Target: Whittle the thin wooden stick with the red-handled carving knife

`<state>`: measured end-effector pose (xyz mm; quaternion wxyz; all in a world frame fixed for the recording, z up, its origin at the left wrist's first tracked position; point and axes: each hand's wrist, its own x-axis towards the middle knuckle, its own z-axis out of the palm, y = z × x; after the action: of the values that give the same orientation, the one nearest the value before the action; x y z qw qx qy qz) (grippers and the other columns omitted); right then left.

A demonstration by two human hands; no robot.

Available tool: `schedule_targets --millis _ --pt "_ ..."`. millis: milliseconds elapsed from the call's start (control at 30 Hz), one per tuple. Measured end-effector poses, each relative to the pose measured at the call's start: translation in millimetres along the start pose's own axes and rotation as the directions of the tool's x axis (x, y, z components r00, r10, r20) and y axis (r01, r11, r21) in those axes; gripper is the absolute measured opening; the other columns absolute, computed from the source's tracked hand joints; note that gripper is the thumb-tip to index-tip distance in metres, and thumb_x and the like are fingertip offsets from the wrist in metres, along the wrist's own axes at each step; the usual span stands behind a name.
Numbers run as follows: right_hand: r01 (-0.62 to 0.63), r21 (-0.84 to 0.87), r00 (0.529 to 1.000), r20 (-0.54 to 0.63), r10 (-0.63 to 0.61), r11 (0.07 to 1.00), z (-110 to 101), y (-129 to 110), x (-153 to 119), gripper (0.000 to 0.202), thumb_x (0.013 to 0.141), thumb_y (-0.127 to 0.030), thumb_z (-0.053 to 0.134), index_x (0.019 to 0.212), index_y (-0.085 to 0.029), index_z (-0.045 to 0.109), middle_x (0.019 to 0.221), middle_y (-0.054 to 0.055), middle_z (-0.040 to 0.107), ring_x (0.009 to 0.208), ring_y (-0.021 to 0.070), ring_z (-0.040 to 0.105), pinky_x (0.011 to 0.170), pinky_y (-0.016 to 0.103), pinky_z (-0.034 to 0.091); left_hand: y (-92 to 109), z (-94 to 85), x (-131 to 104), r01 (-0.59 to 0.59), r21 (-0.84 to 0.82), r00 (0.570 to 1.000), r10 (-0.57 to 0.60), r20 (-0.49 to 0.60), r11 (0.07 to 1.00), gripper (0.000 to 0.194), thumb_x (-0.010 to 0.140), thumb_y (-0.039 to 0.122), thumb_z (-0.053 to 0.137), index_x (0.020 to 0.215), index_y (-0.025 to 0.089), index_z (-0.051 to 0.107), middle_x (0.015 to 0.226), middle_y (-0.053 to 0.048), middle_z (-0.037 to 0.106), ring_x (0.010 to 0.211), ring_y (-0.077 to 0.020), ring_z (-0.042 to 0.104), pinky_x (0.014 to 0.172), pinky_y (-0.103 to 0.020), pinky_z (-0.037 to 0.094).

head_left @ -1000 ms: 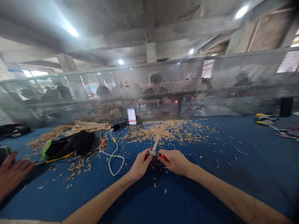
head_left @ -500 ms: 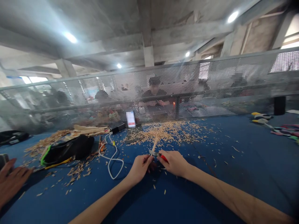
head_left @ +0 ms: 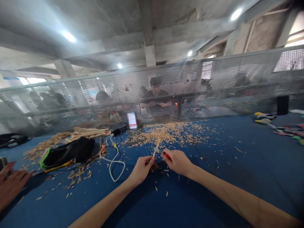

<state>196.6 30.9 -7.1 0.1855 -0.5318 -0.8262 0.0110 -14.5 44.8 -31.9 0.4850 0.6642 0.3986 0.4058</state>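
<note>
My left hand (head_left: 144, 167) is closed around the near end of a thin pale wooden stick (head_left: 154, 154), which points away from me. In my right hand (head_left: 177, 160) is a knife with a red handle (head_left: 168, 156); its grey blade (head_left: 157, 150) lies across the stick, a little beyond my left fingers. The far end of the stick is hard to tell from the heap of curled wood shavings (head_left: 171, 134) behind it. Both hands are just above the blue tabletop (head_left: 147, 205), close together.
A white cable (head_left: 117, 162), a black pouch with green trim (head_left: 71, 152) and wood strips (head_left: 87, 132) lie left. A phone (head_left: 132, 120) leans near the perforated metal screen (head_left: 194, 85). Another person's hand (head_left: 14, 180) is at far left. Yellow-and-black tools (head_left: 264, 117) lie right.
The knife blade has moved away from my left fingers, further along the stick, with my right hand shifting slightly forward. My left hand keeps its hold. The whole view has shifted slightly.
</note>
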Motion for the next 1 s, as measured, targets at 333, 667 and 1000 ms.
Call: schedule_targets --millis 333,667,1000 --pt "0.123 -0.098 0.991 0.056 -0.118 0.988 -5 -1 -2 0.033 0.105 -0.045 0.043 0.104 -0.024 0.067 0.083 0.007 0.076 0.073 0.0206 0.069 0.061 0.026 0.029 4 -1.7 -1 -0.012 0.030 0.999 0.011 0.041 0.999 0.042 0.083 0.058 0.070 0.074 0.017 0.074 0.064 -0.007 0.072 0.055 -0.0192 0.064 0.056 -0.029 0.049" --pt "0.136 -0.133 0.989 0.069 -0.127 0.982 2 9 3 0.035 0.105 -0.046 0.039 0.105 -0.022 0.065 0.082 0.007 0.075 0.072 0.0199 0.068 0.059 0.028 0.025 -3 -8.4 5 0.138 -0.137 0.983 -0.119 0.142 0.981 0.051 0.076 0.065 0.074 0.084 0.014 0.071 0.068 -0.009 0.075 0.057 -0.0184 0.067 0.056 -0.028 0.050" --pt "0.127 -0.162 0.989 0.102 -0.111 0.979 1 12 5 0.036 0.105 -0.048 0.038 0.109 -0.023 0.064 0.088 0.008 0.076 0.076 0.0209 0.070 0.063 0.027 0.030 -3 -7.2 8 0.173 -0.121 0.981 -0.160 0.111 0.977 0.058 0.070 0.070 0.075 0.079 0.013 0.069 0.065 -0.009 0.074 0.056 -0.0177 0.066 0.055 -0.027 0.051"
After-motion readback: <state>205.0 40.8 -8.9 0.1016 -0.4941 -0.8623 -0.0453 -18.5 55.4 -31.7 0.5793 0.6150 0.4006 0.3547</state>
